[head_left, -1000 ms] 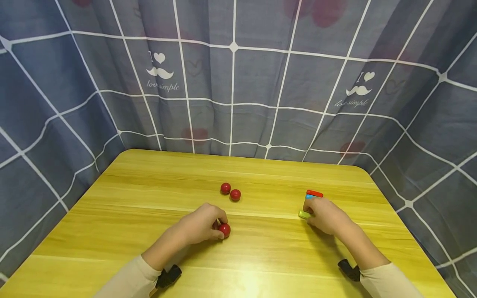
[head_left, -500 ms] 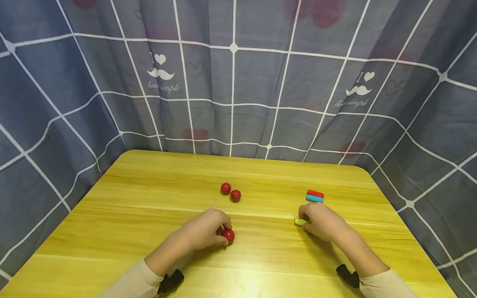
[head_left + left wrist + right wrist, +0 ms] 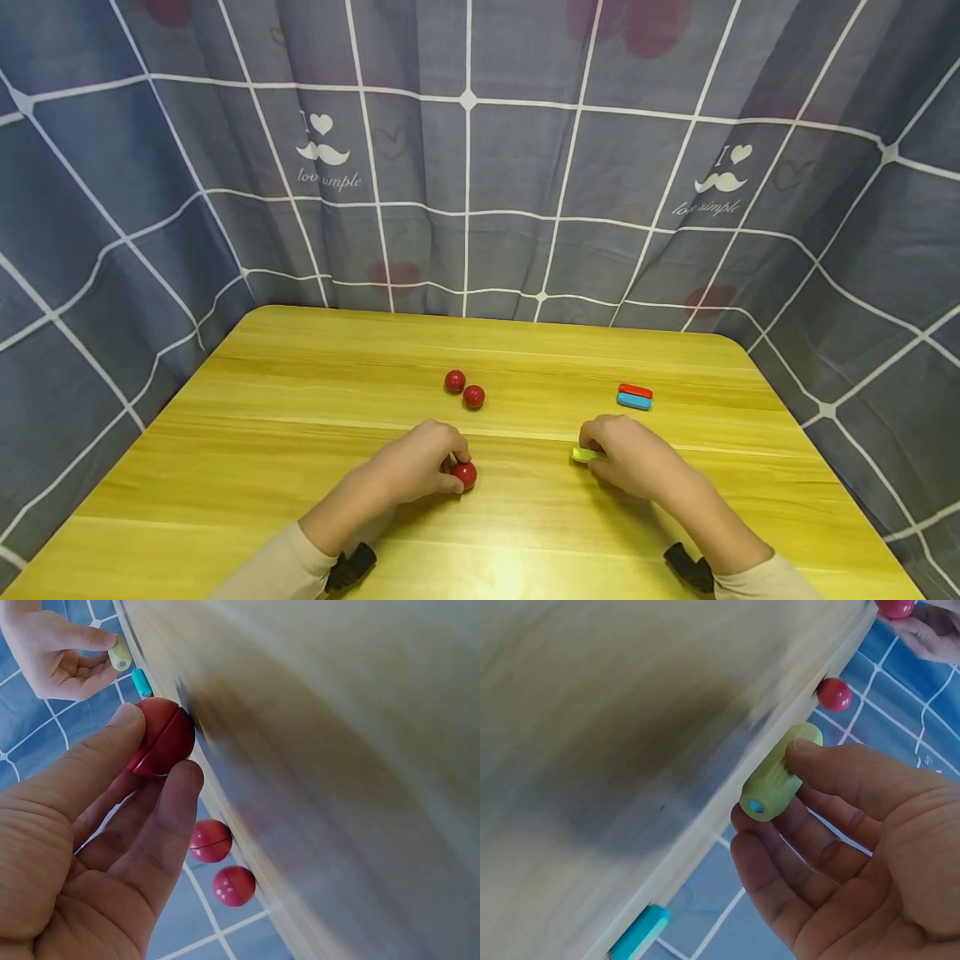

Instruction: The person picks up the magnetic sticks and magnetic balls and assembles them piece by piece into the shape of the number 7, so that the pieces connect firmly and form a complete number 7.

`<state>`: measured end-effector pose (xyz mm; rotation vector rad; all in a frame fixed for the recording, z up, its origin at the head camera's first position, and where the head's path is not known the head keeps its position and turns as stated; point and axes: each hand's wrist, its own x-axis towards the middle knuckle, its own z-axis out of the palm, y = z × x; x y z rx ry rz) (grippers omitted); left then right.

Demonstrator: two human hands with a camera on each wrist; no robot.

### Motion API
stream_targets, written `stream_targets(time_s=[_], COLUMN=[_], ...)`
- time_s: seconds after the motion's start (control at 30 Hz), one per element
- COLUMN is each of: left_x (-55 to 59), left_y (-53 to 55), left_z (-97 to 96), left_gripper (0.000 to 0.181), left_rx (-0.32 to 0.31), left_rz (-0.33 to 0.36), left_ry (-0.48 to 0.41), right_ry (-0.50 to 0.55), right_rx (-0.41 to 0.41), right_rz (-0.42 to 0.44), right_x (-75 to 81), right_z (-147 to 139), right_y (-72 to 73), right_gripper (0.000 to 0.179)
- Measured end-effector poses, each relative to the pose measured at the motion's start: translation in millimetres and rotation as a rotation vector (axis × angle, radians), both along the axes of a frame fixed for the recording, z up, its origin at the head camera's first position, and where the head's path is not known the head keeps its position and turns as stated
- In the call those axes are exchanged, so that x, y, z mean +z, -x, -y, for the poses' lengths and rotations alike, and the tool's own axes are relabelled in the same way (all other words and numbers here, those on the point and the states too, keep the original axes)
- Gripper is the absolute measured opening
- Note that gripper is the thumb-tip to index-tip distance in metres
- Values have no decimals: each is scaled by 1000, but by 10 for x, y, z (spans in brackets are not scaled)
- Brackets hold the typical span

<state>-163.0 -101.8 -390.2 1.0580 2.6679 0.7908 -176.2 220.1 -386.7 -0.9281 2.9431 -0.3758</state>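
My left hand [image 3: 417, 463] pinches a glossy red ball [image 3: 465, 476] between thumb and fingertips, low over the wooden table. A seam runs round this ball in the left wrist view. To the right, my right hand [image 3: 630, 454] grips a short yellow-green stick [image 3: 584, 455]; the right wrist view shows its ribbed side and a blue dot in its end. Beyond the left hand lie two more red balls, a farther one [image 3: 454, 381] and a nearer one [image 3: 474, 397]. A red stick [image 3: 635, 390] and a blue stick [image 3: 633, 402] lie side by side behind the right hand.
Both hands work over a yellow wood-grain table [image 3: 300, 358] with rounded far corners. Grey-blue curtains [image 3: 420, 167] with white grid lines hang behind it and along both sides.
My right hand has drawn the yellow-green stick left and nearer, away from the red and blue sticks. My left hand has shifted slightly right with its ball.
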Motion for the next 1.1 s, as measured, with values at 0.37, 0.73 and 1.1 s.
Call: stream_targets(time_s=[0.37, 0.73, 1.1], left_x=[-7, -7, -7], left_y=[-13, -16, 6], left_z=[-27, -12, 20], left_gripper=[13, 13, 13], left_rx=[8, 35, 39], left_rz=[-8, 4, 32], left_ry=[20, 10, -20], right_ry=[13, 5, -10], right_rx=[83, 140, 192], right_rz=[-48, -52, -54], right_x=[-23, -33, -17], right_z=[241, 520, 780], right_y=[-106, -148, -172], right_gripper=[16, 16, 14])
